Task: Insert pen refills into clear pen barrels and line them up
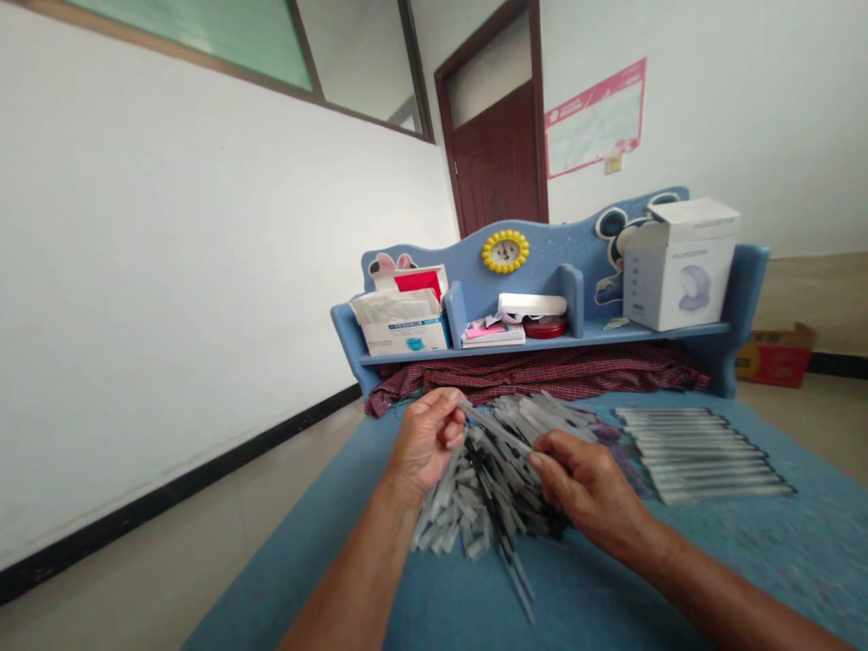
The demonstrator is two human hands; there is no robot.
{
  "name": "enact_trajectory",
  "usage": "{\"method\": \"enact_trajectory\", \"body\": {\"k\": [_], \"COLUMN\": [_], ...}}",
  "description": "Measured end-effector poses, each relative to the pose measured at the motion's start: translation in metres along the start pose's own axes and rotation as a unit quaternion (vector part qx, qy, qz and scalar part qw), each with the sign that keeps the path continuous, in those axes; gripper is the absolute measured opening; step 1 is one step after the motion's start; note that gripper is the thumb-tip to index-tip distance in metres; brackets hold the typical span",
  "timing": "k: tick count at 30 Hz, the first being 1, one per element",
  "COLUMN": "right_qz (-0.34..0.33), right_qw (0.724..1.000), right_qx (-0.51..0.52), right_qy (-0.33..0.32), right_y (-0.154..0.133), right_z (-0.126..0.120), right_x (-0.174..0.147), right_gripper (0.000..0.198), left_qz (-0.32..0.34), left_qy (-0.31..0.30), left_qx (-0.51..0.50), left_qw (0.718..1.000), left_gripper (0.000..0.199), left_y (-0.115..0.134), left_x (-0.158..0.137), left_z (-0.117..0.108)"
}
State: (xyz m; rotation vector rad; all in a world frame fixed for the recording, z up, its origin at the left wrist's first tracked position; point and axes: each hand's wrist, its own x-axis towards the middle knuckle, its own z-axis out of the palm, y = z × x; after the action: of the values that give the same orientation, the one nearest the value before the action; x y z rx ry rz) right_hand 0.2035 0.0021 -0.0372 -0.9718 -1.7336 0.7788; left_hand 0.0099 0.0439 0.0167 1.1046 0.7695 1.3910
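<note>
Translucent sleeve [498, 428] is held stretched between both hands, slantwise above the heap on the blue tabletop [285, 588]. One end is pinched between thumb and fingers of the left hand [429, 438]; the other end is gripped likewise by the right hand [587, 479], lower and nearer the body. Whether anything is contained in the sleeve cannot be told (blur at this spot). To the right, well apart from the heap, a row of sleeved pieces [698, 457] is laid side by side, with dark tips showing at the right-hand ends; this portion is judged done. Beneath and around the hands, a large heap of loose sleeves [451, 520] is seen, with thin dark rods [489, 484] mixed in; this is judged to be left. By the relative bulk of heap and row, an early stage is inferred, with the piece in hand not yet placed in the row. Exact counts cannot be read.
</note>
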Motion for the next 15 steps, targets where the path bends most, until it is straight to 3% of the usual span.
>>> {"method": "enact_trajectory", "body": {"k": [7, 15], "right_qz": [0.016, -0.013], "right_qw": [0.999, 0.999], "right_qx": [0.038, -0.016], "right_qy": [0.033, 0.039], "right_y": [0.005, 0.006], "right_z": [0.005, 0.002], "right_x": [0.001, -0.001], "right_gripper": [0.023, 0.022], "left_qz": [0.033, 0.019], "left_qy": [0.011, 0.004], "left_qx": [-0.024, -0.013], "left_qw": [0.999, 1.000], "left_gripper": [0.023, 0.025], "left_y": [-0.007, -0.010], "left_x": [-0.005, -0.006], "left_z": [0.012, 0.014]}}
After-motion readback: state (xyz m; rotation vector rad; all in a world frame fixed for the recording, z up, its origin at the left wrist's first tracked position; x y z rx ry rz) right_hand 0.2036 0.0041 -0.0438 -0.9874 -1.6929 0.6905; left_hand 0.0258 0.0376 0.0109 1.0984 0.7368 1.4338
